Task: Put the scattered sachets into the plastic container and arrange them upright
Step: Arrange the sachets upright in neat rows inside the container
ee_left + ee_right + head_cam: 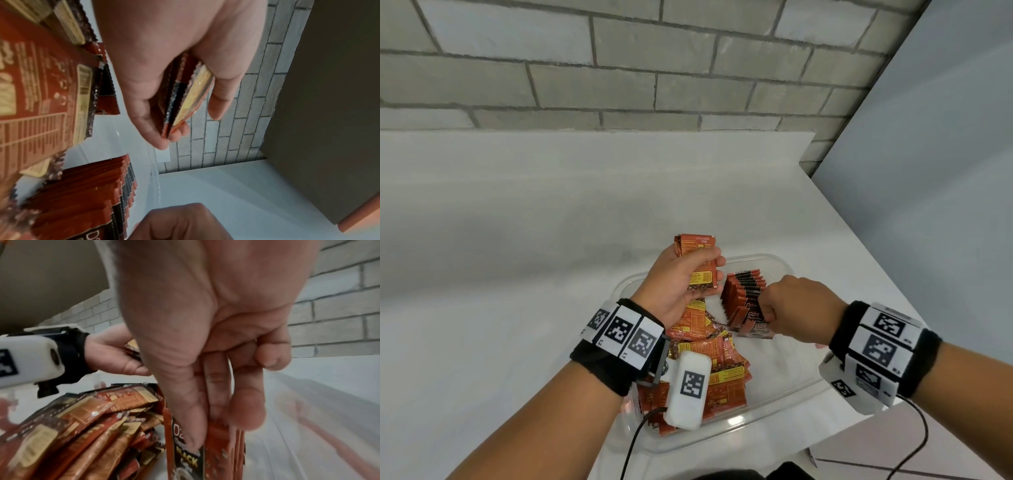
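A clear plastic container (774,416) sits near the table's front edge. Inside it, a loose heap of red and orange sachets (717,363) lies on the left, and a row of upright sachets (744,296) stands at the back right. My left hand (688,277) is raised over the container and grips a small stack of sachets (697,253) between thumb and fingers, seen edge-on as the held stack (185,99) in the left wrist view. My right hand (787,308) pinches the near end of the upright row (205,451), thumb on the front sachet.
The white table (517,240) spreads to the left and behind the container. A grey brick wall (619,68) runs along the back. The table's right edge (887,274) passes close to the container, with floor beyond. Cables hang from both wrist cameras.
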`<action>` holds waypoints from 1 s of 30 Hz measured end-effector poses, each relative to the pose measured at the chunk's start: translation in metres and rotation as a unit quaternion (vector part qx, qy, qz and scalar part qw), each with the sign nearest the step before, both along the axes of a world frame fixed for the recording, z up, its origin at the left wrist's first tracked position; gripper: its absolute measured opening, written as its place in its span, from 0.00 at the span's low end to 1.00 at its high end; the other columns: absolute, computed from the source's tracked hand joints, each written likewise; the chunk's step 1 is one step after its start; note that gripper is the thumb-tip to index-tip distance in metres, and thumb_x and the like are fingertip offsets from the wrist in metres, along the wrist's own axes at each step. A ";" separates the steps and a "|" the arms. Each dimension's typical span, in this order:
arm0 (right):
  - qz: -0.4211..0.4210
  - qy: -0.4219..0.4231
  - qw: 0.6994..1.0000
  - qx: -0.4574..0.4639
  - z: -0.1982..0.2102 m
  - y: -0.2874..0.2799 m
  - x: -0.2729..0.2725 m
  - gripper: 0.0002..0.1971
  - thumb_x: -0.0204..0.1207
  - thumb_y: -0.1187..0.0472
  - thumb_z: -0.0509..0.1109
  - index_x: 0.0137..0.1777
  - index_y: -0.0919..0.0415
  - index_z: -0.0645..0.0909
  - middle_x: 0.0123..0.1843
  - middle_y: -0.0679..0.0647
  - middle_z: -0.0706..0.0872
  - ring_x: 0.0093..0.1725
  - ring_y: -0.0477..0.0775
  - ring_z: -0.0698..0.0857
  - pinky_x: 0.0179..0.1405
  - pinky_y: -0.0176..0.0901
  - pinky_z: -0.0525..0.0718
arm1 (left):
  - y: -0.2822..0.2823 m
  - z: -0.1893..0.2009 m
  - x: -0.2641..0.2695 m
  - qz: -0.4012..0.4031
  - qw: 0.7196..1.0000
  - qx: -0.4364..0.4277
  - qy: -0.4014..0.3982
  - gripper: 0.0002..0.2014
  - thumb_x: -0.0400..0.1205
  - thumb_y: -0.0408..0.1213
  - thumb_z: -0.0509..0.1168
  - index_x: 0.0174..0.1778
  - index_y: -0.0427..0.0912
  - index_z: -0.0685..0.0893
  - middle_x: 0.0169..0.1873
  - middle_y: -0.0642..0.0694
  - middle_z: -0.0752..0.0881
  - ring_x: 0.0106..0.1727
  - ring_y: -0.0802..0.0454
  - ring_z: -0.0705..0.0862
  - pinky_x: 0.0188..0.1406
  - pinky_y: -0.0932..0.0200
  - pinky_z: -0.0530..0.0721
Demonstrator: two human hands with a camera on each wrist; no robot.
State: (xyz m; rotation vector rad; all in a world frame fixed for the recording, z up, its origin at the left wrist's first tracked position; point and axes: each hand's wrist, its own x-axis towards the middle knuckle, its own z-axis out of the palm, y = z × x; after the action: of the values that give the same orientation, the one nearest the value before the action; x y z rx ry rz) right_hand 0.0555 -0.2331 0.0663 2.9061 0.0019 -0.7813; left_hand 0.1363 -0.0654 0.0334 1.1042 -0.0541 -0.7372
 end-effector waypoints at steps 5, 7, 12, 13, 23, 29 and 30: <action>0.028 0.001 0.998 -0.057 -0.002 0.006 0.001 0.08 0.80 0.59 0.63 0.51 0.62 0.80 0.37 0.52 0.75 0.34 0.56 0.76 0.25 0.37 0.66 | 0.000 0.000 0.000 0.000 1.000 0.000 -0.001 0.10 0.80 0.34 0.68 0.57 0.39 0.83 0.40 0.43 0.88 0.37 0.51 0.87 0.47 0.48 0.88; 0.031 0.003 0.997 -0.064 -0.002 0.007 0.003 0.07 0.80 0.60 0.62 0.51 0.62 0.80 0.33 0.51 0.70 0.34 0.56 0.75 0.24 0.37 0.64 | 0.000 0.000 0.000 -0.002 1.000 0.001 -0.001 0.09 0.80 0.34 0.68 0.56 0.39 0.83 0.39 0.44 0.88 0.37 0.51 0.87 0.47 0.48 0.88; 0.034 0.000 0.997 -0.070 -0.001 0.010 0.005 0.07 0.80 0.61 0.62 0.51 0.62 0.80 0.39 0.54 0.74 0.35 0.56 0.75 0.25 0.38 0.65 | 0.000 0.000 0.000 -0.002 1.000 0.002 -0.001 0.10 0.80 0.34 0.68 0.57 0.39 0.83 0.40 0.43 0.89 0.37 0.51 0.87 0.46 0.48 0.88; 0.033 0.000 0.997 -0.071 -0.001 0.011 0.005 0.07 0.81 0.61 0.62 0.52 0.62 0.79 0.39 0.54 0.74 0.35 0.56 0.75 0.25 0.38 0.65 | 0.000 0.000 0.000 -0.002 1.000 0.002 -0.001 0.10 0.80 0.34 0.68 0.57 0.39 0.83 0.40 0.43 0.89 0.37 0.51 0.87 0.47 0.48 0.88; 0.023 -0.004 0.997 -0.075 -0.002 0.010 0.009 0.06 0.79 0.59 0.65 0.51 0.61 0.79 0.39 0.52 0.74 0.35 0.54 0.75 0.24 0.38 0.64 | 0.000 0.001 -0.001 -0.003 1.000 0.002 -0.001 0.09 0.80 0.34 0.68 0.55 0.41 0.83 0.40 0.43 0.89 0.37 0.51 0.87 0.48 0.47 0.88; 0.024 -0.017 0.997 -0.074 0.002 0.010 0.007 0.08 0.79 0.56 0.65 0.53 0.59 0.78 0.39 0.51 0.72 0.36 0.54 0.75 0.26 0.38 0.65 | 0.000 0.000 0.000 -0.004 1.000 0.001 -0.002 0.09 0.80 0.34 0.68 0.56 0.41 0.83 0.41 0.43 0.89 0.38 0.51 0.87 0.48 0.47 0.88; 0.023 -0.018 0.997 -0.075 0.002 0.011 0.007 0.08 0.79 0.56 0.65 0.53 0.60 0.78 0.38 0.51 0.72 0.36 0.54 0.75 0.27 0.39 0.67 | 0.000 0.000 0.000 -0.004 1.000 0.000 -0.002 0.09 0.80 0.34 0.68 0.56 0.41 0.83 0.41 0.43 0.89 0.37 0.51 0.87 0.47 0.48 0.88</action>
State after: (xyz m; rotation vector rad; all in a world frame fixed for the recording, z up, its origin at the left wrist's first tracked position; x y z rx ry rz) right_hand 0.0628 -0.2226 0.0685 2.7687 0.0052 -0.6901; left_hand 0.1359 -0.0654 0.0331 1.1056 -0.0610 -0.7422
